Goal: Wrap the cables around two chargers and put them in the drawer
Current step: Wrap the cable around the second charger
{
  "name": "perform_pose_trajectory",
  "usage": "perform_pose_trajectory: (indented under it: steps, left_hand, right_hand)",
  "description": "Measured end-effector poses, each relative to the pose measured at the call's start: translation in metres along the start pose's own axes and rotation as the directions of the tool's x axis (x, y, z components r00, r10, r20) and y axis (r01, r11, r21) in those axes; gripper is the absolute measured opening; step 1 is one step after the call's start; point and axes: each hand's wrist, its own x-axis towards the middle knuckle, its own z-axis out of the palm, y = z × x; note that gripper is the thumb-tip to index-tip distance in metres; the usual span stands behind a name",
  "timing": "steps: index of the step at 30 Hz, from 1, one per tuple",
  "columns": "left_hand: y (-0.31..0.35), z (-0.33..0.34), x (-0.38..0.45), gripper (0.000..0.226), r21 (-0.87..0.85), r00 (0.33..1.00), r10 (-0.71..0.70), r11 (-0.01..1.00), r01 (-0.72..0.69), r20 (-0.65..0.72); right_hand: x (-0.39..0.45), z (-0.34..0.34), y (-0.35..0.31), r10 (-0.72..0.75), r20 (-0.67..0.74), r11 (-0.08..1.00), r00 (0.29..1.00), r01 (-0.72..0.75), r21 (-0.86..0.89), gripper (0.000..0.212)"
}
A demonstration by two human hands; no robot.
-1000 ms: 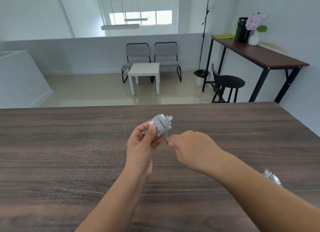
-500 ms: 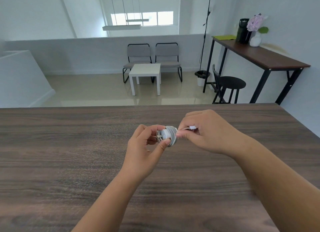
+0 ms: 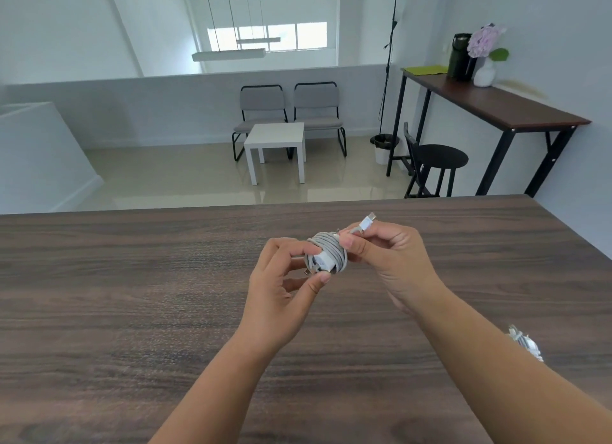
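Left hand (image 3: 281, 284): curled round the charger (image 3: 323, 261), thumb under it, fingers behind; held above the table (image 3: 132, 294).
Right hand (image 3: 394, 261): just right of the left hand, pinching the cable end between thumb and fingers, knuckles up.
Charger: white block between both hands, prongs pointing toward the left palm, raised off the wood.
Cable (image 3: 331, 244): grey, wound in many turns round the charger; short free end leading up into the right fingers.
Plug (image 3: 368, 221): white connector sticking up and away past the right fingertips.
Second charger (image 3: 526, 344): on the table just right of the right forearm, well behind the hands toward the body; white, cable bundled on it, partly hidden by the arm.
Drawer: out of view.
Table: dark wood grain, under both forearms, stretching out either side of the hands.
Beyond the hands: two grey chairs (image 3: 291, 112) with a small white table (image 3: 276, 145) before them.
Far right of the right hand: tall desk (image 3: 496, 105) with a black stool (image 3: 440, 158), a dark jug (image 3: 460, 57) and a vase of flowers (image 3: 485, 55).
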Motion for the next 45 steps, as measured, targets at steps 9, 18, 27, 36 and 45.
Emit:
perform_pose_trajectory:
  steps: [9,18,27,36,45]
  left_hand:
    - [0.006,0.007,0.009,0.036,-0.376,0.974,-0.206,0.913,0.157,-0.095]
    - [0.013,0.001,0.012,0.075,-0.309,0.950,-0.279,0.899,0.311,0.144]
    - [0.009,0.007,0.007,0.073,-0.221,0.975,-0.212,0.950,0.222,0.066]
    - [0.014,0.006,0.011,0.058,-0.264,0.975,-0.224,0.940,0.216,-0.002]
    - [0.023,0.001,0.013,0.062,-0.308,0.977,-0.215,0.929,0.207,0.009]
  right_hand:
    - [0.000,0.003,0.003,-0.091,-0.037,0.996,0.995,0.091,-0.008,0.010]
    - [-0.002,-0.001,-0.001,-0.081,0.038,0.997,0.996,0.081,0.008,0.015]
    - [-0.004,-0.005,0.001,-0.165,0.077,0.972,0.983,0.176,-0.154,0.007]
    - [-0.015,-0.001,-0.002,-0.392,0.112,0.840,0.913,0.405,-0.362,0.012]
    - [-0.014,-0.003,-0.003,-0.105,-0.014,0.994,0.994,0.105,-0.037,0.009]
